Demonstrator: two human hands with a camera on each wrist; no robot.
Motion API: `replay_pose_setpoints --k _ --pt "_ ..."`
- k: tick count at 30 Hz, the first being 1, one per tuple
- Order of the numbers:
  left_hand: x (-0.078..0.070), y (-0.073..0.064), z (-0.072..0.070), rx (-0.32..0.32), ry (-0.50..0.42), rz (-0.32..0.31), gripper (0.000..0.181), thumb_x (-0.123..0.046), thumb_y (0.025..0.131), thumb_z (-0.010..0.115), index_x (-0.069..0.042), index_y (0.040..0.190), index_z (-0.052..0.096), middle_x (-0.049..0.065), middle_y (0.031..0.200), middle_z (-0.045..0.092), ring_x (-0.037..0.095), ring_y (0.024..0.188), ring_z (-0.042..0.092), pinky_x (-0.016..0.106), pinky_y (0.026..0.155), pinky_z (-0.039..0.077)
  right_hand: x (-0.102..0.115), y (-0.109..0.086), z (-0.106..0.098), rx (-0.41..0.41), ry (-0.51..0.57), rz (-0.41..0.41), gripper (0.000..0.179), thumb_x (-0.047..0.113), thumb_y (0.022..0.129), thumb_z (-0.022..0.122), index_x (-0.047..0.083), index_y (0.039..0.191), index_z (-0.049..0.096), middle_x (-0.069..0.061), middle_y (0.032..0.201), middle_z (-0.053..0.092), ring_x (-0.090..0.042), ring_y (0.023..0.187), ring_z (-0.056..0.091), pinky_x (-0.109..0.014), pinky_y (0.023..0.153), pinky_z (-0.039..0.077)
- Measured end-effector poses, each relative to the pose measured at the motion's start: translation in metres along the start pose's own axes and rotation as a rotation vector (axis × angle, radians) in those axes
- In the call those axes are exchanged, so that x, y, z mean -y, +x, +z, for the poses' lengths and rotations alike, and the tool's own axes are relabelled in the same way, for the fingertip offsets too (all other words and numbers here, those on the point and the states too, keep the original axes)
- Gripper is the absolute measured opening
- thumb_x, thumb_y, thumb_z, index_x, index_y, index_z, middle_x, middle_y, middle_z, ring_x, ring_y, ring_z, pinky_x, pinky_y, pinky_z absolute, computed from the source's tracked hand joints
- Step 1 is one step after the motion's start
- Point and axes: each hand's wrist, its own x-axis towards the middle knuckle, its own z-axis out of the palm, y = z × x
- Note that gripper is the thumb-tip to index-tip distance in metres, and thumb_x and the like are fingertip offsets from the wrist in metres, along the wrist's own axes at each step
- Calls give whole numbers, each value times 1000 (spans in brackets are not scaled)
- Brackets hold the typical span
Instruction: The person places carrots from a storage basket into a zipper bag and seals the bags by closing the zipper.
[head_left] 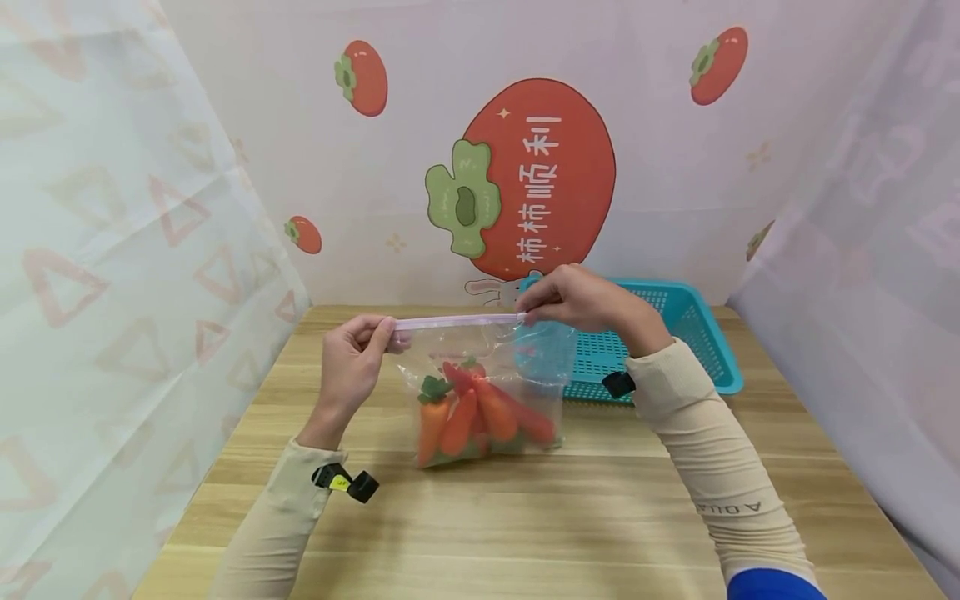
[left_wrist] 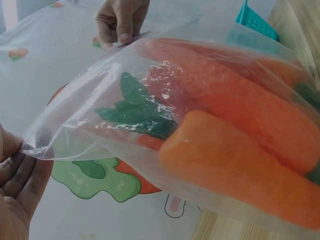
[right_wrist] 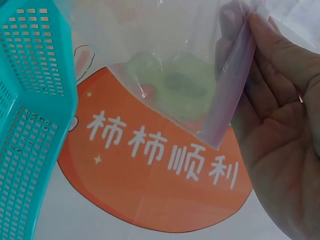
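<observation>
A clear zip bag (head_left: 487, 342) with a pinkish-purple zip strip along its top hangs between both hands above the table. Inside it are several carrots (head_left: 433, 421) and other red and orange vegetable shapes, some with green leaves (left_wrist: 135, 105). My left hand (head_left: 351, 367) pinches the bag's top left corner between thumb and fingers. Toward the right end of the strip, my right hand (head_left: 588, 304) pinches the zip, with a small white piece at its fingertips. In the right wrist view, the purple strip (right_wrist: 232, 90) runs down past that hand's fingers.
Behind the bag on the right stands a turquoise perforated plastic basket (head_left: 708, 337), partly hidden by the right arm. The wooden table (head_left: 495, 533) reaches a printed cloth backdrop (head_left: 660, 192), with cloth walls at both sides.
</observation>
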Motion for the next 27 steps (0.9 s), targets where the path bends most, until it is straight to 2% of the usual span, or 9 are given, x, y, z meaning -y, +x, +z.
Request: replay_pose_setpoints --k 3,6,13,20,27 --pt "1 -1 -1 0 8 7 19 -8 103 68 10 102 74 26 84 77 5 70 77 26 71 64 -2 -3 -1 -5 -7 -9 21 14 98 74 15 118 82 0 108 80 -16 95 75 -39 88 64" --pt "2 -2 -2 -2 9 15 19 -8 102 68 10 102 75 27 84 77 5 70 77 26 71 64 -6 -7 -3 -6 -10 -12 21 13 98 73 15 117 82 0 110 80 -16 96 75 -40 89 64" --pt "3 -1 -4 6 16 28 18 -7 102 68 9 101 75 24 83 78 5 70 76 25 70 64 -10 -15 -6 7 6 -8 22 11 99 73 14 119 80 -1 112 79 -16 96 74 -40 90 64" --pt "3 1 -6 7 1 26 18 -6 103 67 11 101 74 16 82 79 5 70 77 26 71 64 -7 -13 -5 28 8 -15 26 11 99 74 13 124 79 -3 116 79 -15 98 76 -38 90 64" --pt "3 3 -7 4 9 35 18 -5 102 67 11 101 74 25 84 78 5 70 77 26 71 64 -9 -14 -7 44 7 -3 24 16 99 74 16 122 80 -1 115 79 -15 97 74 -36 89 63"
